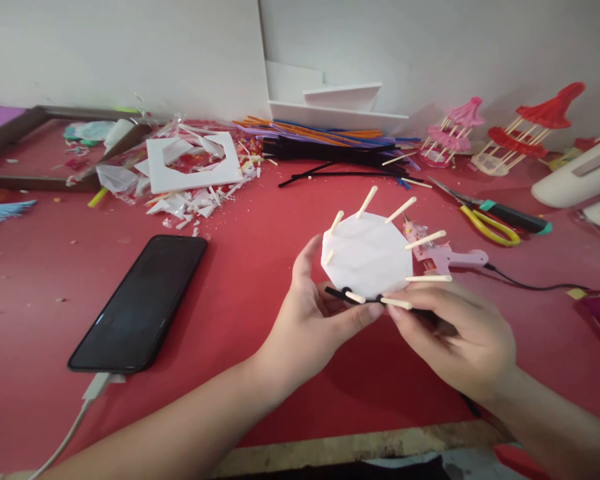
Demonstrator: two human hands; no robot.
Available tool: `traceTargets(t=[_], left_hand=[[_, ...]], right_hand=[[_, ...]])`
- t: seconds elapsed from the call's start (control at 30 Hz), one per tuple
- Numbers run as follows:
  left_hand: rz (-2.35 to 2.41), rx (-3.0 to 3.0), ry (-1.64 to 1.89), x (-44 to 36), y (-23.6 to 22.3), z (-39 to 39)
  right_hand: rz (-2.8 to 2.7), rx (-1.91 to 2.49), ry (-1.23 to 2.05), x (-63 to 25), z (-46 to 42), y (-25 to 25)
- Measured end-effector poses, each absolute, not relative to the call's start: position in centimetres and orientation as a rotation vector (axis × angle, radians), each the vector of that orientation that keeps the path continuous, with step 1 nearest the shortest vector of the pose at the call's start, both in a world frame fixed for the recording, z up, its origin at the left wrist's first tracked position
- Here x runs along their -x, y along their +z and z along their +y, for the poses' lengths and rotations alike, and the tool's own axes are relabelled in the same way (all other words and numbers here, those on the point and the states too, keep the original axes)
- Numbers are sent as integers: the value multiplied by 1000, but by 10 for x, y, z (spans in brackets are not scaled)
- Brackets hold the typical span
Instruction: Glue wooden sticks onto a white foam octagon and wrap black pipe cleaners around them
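Note:
A white foam disc [370, 257] with several pale wooden sticks [429, 239] standing around its rim is held up over the red table. My left hand [315, 313] grips the disc from the left, its thumb pressed at the near edge. A black pipe cleaner [341, 294] runs along that near edge, looped about the stick bases. On the right, my right hand [455, 327] is closed on the pipe cleaner beside a near stick; part of the pipe cleaner is hidden behind its fingers.
A pink glue gun [447, 257] lies just behind my right hand, with scissors [490, 223] farther back. A black phone [140, 303] on a cable lies left. Foam scraps [195, 167], pipe cleaners [330, 150] and small pink [450, 133] and red [535, 127] carousel-like models line the back.

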State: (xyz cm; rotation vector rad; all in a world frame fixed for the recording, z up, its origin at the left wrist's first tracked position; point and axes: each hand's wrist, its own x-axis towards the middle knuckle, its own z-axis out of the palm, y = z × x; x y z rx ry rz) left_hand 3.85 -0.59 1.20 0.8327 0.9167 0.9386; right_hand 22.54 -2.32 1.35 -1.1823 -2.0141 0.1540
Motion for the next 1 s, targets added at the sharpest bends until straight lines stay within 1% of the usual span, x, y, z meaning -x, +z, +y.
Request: traceTargets(t=[0.2, 0.43, 0.7, 0.8, 0.93, 1.0], left_hand=[[980, -819, 865, -38, 12, -3], [903, -827, 837, -38, 11, -1], [924, -784, 900, -37, 11, -3], [918, -756, 902, -37, 9, -2], [906, -745, 916, -36, 8, -1], [887, -723, 936, -35, 9, 0]], right_hand=[[-2058, 1166, 150, -228, -25, 9], [-2078, 1154, 100, -225, -21, 14], [-2084, 1117, 140, -224, -21, 13], [-2087, 1093, 200, -224, -21, 14], [-2085, 1052, 363, -228, -23, 17], [-2006, 1093, 392, -237, -21, 18]])
